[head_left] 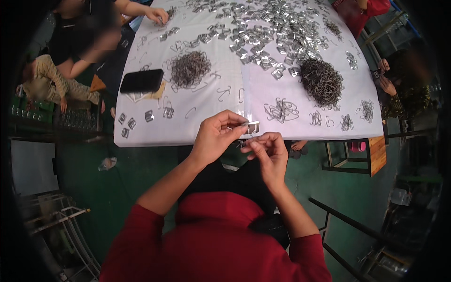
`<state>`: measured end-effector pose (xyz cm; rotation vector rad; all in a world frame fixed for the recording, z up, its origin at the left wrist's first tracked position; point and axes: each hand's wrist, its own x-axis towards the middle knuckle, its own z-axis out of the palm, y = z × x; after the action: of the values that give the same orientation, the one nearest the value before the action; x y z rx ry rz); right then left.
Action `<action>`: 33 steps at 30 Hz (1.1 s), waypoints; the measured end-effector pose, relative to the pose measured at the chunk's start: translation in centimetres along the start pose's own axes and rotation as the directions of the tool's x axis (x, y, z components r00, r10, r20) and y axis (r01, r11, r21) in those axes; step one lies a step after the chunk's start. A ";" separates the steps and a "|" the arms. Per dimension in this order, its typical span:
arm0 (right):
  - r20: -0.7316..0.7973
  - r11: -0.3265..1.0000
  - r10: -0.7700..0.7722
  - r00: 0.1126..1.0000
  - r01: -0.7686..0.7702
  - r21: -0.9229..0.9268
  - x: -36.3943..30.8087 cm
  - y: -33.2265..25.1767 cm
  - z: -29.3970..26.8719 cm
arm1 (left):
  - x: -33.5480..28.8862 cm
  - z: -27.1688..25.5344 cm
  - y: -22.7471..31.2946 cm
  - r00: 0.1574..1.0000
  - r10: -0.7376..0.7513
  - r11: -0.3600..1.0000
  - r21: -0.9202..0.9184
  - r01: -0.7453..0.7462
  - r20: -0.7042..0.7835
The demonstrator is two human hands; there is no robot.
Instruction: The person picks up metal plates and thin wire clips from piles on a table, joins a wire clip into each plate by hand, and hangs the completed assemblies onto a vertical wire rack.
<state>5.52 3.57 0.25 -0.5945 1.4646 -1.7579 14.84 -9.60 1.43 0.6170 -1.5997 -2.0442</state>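
a small flat metal buckle sits just past the near edge of the table, pinched at the fingertips of the left hand, whose fingers are curled closed around it. just below it, touching or nearly so, a thin bent wire hook is nipped between the thumb and forefinger of the right hand; the other fingers of that hand are folded in. both hands meet close together over the table's front edge, the forearms coming up from red sleeves.

the table is covered with a white cloth. right beyond the hands lies a loose tangle of wire hooks, with smaller clusters to its right. farther back on the right stands a dense dark heap of wire hooks, and on the left a second, flatter heap. a wide spread of shiny metal buckles fills the far middle of the cloth. a few single buckles lie near the left front corner. a black phone lies flat on the left side, beside the flatter heap.

at the far left corner another person's hand rests on the cloth among buckles. at the right edge a second person's hands are held together, what they hold too small to tell.
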 end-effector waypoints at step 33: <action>0.641 -0.052 0.062 0.765 0.644 -0.763 19.7 4.2 4.5 | -3.2 -2.0 -2.2 0.990 0.119 0.944 0.317 -0.089 -0.076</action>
<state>-1.92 -14.98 -4.97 -2.1531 2.0733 -0.2150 18.40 -8.65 -0.98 0.7113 -1.8741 -1.6732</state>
